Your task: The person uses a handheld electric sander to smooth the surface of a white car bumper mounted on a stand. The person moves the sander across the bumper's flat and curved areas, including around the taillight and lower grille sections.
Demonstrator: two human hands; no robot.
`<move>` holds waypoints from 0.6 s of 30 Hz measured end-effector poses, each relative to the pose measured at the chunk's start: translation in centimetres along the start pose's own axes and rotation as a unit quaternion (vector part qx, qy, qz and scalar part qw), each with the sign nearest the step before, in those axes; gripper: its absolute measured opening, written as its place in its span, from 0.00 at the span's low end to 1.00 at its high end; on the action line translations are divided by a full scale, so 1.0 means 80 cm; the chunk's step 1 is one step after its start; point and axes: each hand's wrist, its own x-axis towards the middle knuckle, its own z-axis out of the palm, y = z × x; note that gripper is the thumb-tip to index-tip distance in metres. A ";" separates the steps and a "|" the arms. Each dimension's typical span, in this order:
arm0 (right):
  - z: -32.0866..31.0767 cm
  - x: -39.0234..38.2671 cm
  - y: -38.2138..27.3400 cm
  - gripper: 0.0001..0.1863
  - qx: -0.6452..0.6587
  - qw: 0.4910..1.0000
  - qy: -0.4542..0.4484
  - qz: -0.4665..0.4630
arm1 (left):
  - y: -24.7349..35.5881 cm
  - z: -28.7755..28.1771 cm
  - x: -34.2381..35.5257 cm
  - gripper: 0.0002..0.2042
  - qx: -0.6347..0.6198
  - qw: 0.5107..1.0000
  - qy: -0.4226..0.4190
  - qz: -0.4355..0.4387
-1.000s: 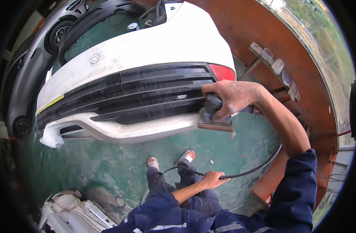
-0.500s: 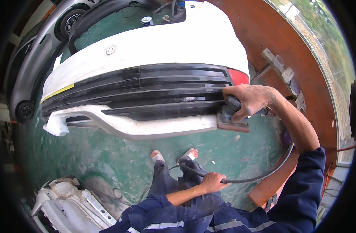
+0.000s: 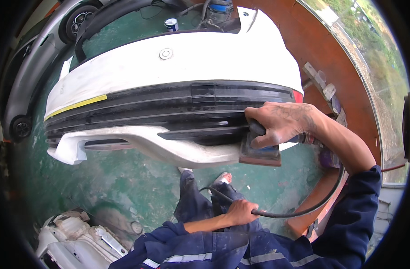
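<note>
My right hand [image 3: 280,123] is closed around the top of a sander [image 3: 260,154] with a flat reddish-brown pad. The sander rests against the white lower trim of a car bumper [image 3: 124,67], toward its right side. White above, with a ribbed black band and yellow tape, the bumper stretches across in front of me. A dark hose [image 3: 303,211] curves from behind the sander down to my left hand [image 3: 240,212], whose fingers are wrapped round it near my thigh. Part of the pad's contact with the trim is hidden.
A grey car [image 3: 37,71] stands at the left. White body parts [image 3: 75,235] lie at lower left. Beyond the bumper are a paint can [image 3: 171,24] and a blue machine [image 3: 220,10]. An orange-brown wall [image 3: 303,40] with a cluttered ledge [image 3: 319,81] runs along the right.
My right hand and the sander have moved left along the bumper's lower trim. The bumper appears farther right in view, and my left foot has shifted. My left hand still grips the hose.
</note>
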 end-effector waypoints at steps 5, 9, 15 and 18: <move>-0.017 0.029 -0.066 0.32 0.008 1.000 -0.023 0.000 | -0.010 -0.054 -0.032 0.25 -0.016 1.000 -0.019 0.019; -0.027 0.051 -0.110 0.33 0.008 1.000 -0.025 0.012 | -0.025 -0.081 -0.056 0.27 -0.034 0.998 -0.010 0.043; -0.022 0.060 -0.133 0.30 0.096 0.994 0.008 0.053 | -0.040 -0.108 -0.084 0.27 -0.042 0.996 -0.034 0.064; -0.009 0.055 -0.136 0.30 0.133 0.988 0.060 0.056 | -0.051 -0.117 -0.095 0.28 -0.037 0.995 -0.048 0.077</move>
